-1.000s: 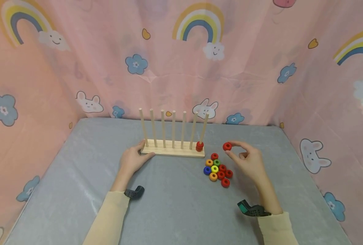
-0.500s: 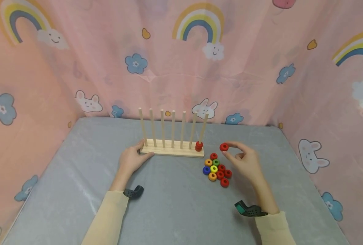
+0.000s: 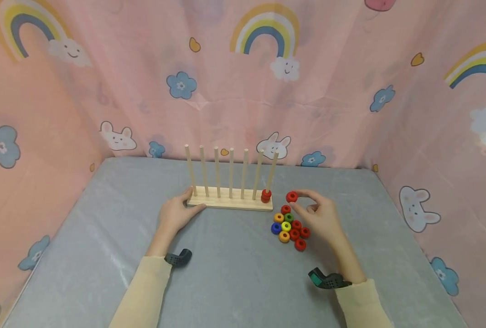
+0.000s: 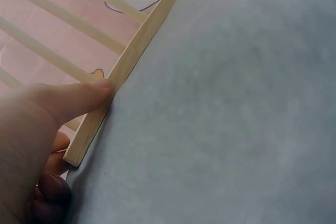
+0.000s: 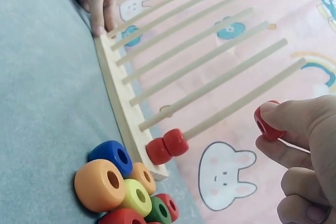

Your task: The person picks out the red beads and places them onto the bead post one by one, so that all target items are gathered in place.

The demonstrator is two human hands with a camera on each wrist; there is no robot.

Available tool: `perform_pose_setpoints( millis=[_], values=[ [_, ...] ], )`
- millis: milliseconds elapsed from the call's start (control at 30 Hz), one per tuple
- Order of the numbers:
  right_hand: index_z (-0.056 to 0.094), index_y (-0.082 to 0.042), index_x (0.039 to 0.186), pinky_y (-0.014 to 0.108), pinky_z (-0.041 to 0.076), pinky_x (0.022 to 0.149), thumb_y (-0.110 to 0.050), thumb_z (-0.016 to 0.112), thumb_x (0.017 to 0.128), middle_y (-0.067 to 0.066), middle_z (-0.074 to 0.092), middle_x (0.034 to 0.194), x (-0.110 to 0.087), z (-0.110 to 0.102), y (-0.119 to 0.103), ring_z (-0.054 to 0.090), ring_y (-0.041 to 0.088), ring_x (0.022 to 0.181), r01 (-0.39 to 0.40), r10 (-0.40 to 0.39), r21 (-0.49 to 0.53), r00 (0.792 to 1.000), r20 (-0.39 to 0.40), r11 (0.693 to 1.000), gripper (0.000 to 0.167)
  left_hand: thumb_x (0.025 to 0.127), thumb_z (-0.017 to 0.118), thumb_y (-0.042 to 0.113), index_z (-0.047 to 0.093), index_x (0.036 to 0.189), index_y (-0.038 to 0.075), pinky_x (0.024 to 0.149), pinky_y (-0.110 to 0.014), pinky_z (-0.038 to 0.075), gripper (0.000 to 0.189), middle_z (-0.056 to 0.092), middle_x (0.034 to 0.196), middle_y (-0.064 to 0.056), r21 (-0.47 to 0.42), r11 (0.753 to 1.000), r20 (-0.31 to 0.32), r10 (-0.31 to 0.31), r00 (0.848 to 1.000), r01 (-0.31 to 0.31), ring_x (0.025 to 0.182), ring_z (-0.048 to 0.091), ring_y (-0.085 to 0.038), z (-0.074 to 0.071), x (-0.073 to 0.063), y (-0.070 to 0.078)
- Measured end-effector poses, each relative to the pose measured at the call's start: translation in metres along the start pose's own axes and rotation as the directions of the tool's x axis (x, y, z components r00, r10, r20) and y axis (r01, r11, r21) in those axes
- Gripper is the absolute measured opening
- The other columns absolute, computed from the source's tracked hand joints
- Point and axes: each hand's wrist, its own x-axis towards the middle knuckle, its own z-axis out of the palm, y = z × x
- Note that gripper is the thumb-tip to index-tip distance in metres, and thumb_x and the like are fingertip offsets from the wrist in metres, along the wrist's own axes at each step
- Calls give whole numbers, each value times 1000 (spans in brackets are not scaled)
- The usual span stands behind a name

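Red bead: raised off the grey tabletop, right of the peg rack and apart from its pegs. Handling (judged): light, rigid, hard to break; the glossy finish may slip. Grip by the outer rim, leaving the bore clear. The right hand pinches it between thumb and index finger, the gap no wider than the bead; the other fingers are curled. Just beside the hand, loose beads in several colours lie grouped on the tabletop. Farther left stands the peg rack, two red beads on its right-end peg. At its opposite end, the left hand grips the base, thumb on the front edge; whether any fingertip reaches underneath is hard to tell. Behind hangs a pink curtain.
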Motion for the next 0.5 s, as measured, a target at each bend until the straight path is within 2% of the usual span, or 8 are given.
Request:
perform_pose_setpoints(
  millis=[333, 400, 500],
  values=[
    [70, -11, 136, 25, 28, 42, -27, 78, 100, 14, 71, 124, 10, 3, -11, 30, 10, 41, -13, 13, 15, 1000, -10, 1000, 40, 91, 78, 56, 53, 155, 8, 95, -57, 55, 84, 55, 155, -14, 12, 1000, -7, 4, 1000, -4, 131, 62, -46, 1, 1, -1],
    [70, -11, 136, 25, 28, 43, -28, 78, 100, 14, 71, 125, 12, 3, -13, 30, 9, 40, -6, 6, 21, 1000, -19, 1000, 40, 91, 79, 57, 53, 155, 8, 92, -54, 56, 84, 55, 154, -13, 14, 1000, -7, 4, 1000, -4, 129, 64, -46, 1, 1, -1],
    [71, -12, 135, 25, 28, 42, -27, 78, 99, 13, 71, 124, 16, 3, -15, 30, 9, 40, 13, -13, 25, 999, -33, 1000, 40, 91, 79, 57, 53, 155, 9, 77, -48, 56, 84, 56, 153, -15, 13, 1000, -5, 0, 1000, 0, 111, 72, -43, 1, 0, 0]
  ],
)
